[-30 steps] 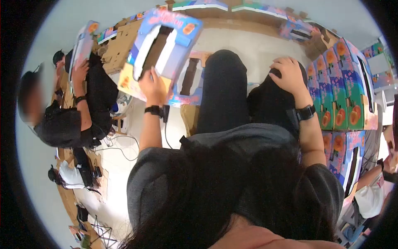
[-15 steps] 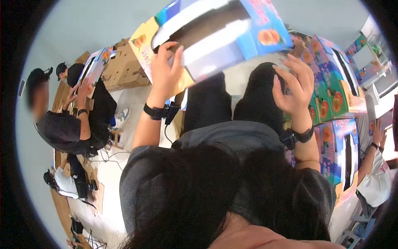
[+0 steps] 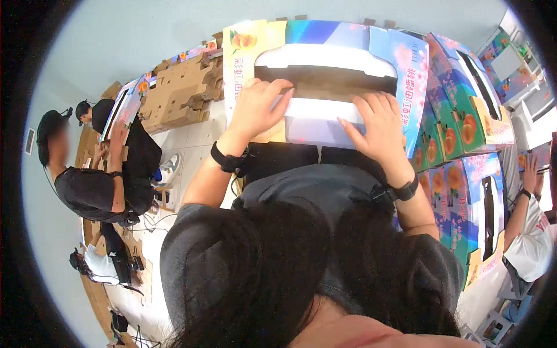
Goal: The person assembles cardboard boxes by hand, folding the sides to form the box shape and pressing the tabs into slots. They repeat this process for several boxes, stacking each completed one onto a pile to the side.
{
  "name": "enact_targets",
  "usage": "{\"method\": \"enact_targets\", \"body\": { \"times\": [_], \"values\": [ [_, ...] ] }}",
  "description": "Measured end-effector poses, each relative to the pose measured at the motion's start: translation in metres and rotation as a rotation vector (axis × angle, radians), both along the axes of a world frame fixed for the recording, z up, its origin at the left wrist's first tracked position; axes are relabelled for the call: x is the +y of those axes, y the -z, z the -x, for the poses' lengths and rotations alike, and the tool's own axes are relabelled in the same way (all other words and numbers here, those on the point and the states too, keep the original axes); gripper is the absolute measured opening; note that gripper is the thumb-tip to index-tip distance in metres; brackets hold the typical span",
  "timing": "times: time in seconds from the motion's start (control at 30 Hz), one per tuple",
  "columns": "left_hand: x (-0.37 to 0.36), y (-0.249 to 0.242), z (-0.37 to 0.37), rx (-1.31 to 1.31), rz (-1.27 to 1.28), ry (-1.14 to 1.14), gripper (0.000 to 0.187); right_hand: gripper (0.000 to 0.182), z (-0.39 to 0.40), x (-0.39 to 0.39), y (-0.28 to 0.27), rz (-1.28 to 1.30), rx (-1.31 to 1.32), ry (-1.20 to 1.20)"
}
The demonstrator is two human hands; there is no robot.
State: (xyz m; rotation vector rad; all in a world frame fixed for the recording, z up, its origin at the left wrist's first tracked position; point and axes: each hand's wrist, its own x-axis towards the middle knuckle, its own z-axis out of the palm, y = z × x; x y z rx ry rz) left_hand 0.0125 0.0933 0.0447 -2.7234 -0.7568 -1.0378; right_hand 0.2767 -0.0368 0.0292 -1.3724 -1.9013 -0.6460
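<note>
A printed peach carton lies across my lap in front of me, with a long slot in its upper face and white flaps along the slot's edges. At the slot's left end, my left hand grips the carton, its fingers bent over the near edge beside the yellow end panel. My right hand rests on the near white flap towards the right, fingers spread and thumb apart. Both wrists wear black bands. The inside of the carton looks brown and shadowed through the slot.
Stacked printed cartons stand close on my right, with another carton below them. Flattened brown cardboard is piled at left. A person in black handles a carton there. Another person's arm shows at far right.
The carton has come down from a tilted, raised position to lie level before me. My right hand, apart from it before, now rests on its flap. My left hand keeps its hold.
</note>
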Motion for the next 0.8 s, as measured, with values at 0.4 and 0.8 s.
{"method": "enact_targets", "body": {
  "times": [0.4,0.8],
  "values": [
    [-0.040,0.006,-0.027,-0.002,-0.072,0.066,0.043,0.045,0.007,-0.007,0.007,-0.007,0.037,-0.047],
    [-0.064,0.037,-0.018,-0.071,-0.080,0.014,0.048,0.065,0.000,-0.018,-0.019,-0.322,0.033,-0.035]
  ]
}}
